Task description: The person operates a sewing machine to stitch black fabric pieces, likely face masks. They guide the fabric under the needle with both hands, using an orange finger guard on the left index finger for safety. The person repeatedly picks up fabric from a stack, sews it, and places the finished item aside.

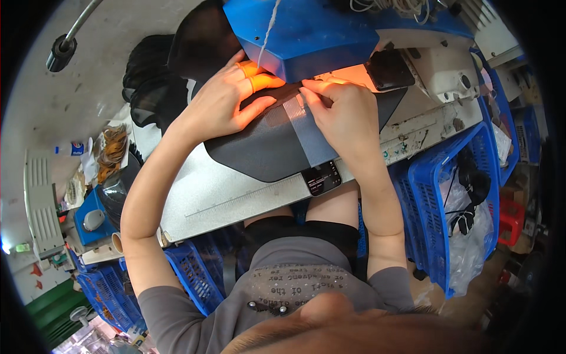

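Note:
A blue sewing machine [300, 41] stands at the top, its lamp lighting the work orange. Under its head lies a flat black panel [250, 154] with a grey strip [316, 140] and a small ribbed patch across it. My left hand [221, 100] rests on the panel's left part, fingers stretched and apart, with orange covers on two fingers. Close to the machine head, my right hand [349, 112] pinches the panel's edge by the top of the strip between thumb and index finger. The needle is hidden behind the machine head.
A phone [322, 178] lies at the table's front edge, beside a printed ruler. Black pieces [156, 82] are piled at the left. A dark flat object [390, 69] sits right of the machine. Blue crates [433, 200] stand at the right, one holding clear plastic and black items.

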A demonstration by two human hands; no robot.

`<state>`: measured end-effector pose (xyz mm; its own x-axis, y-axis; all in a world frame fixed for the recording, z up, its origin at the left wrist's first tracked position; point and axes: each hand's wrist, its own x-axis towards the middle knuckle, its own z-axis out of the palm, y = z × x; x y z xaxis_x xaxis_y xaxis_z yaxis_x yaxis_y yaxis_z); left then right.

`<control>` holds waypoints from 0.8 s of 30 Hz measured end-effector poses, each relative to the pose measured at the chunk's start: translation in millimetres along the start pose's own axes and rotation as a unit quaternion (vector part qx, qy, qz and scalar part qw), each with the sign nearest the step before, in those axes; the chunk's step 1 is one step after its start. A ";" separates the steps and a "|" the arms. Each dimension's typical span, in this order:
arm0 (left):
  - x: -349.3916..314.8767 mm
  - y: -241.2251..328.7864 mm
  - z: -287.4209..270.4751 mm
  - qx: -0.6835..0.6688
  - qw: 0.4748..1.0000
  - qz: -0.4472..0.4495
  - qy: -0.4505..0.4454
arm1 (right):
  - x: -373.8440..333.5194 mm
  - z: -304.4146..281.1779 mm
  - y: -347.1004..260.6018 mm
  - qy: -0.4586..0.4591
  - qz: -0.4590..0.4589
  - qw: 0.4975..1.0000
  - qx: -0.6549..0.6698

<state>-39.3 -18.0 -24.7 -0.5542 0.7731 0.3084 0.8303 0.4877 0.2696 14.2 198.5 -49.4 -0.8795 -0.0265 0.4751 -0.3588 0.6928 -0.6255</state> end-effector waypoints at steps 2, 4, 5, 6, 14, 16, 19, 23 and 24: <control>-0.2 0.6 -2.8 0.042 0.999 0.004 -0.006 | -1.5 -2.5 2.2 0.006 -0.002 1.000 0.020; -0.4 0.4 -4.0 0.078 0.997 0.002 -0.007 | -5.6 -12.3 4.4 -0.001 0.001 1.000 0.027; -0.7 0.0 -3.4 0.081 0.997 0.000 0.001 | -8.7 -16.0 6.8 0.017 -0.007 1.000 0.022; -1.2 -0.8 -2.2 0.083 0.997 -0.002 0.008 | -12.1 -19.4 9.8 0.034 -0.015 0.999 0.017; -0.6 0.4 -3.6 0.088 0.996 -0.003 -0.005 | -25.0 -19.8 23.9 0.087 -0.053 0.993 0.054; -1.8 1.1 -3.7 0.096 0.995 -0.005 -0.005 | -24.8 -19.6 24.2 0.084 -0.058 0.993 0.053; -1.2 3.4 -4.7 0.090 0.996 -0.022 -0.003 | -24.9 -18.8 24.4 0.089 -0.061 0.992 0.058; -0.6 12.4 -2.8 0.109 0.993 -0.037 -0.003 | -25.5 -19.0 25.4 0.089 -0.061 0.993 0.055; 0.7 16.8 -2.5 0.117 0.992 -0.045 -0.004 | -25.8 -18.6 26.3 0.091 -0.063 0.992 0.054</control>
<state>-25.8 -10.3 -17.7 -0.6274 0.7248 0.2846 0.7684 0.6356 0.0754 33.2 230.9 -66.6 -0.7578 0.0302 0.6517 -0.5023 0.6105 -0.6124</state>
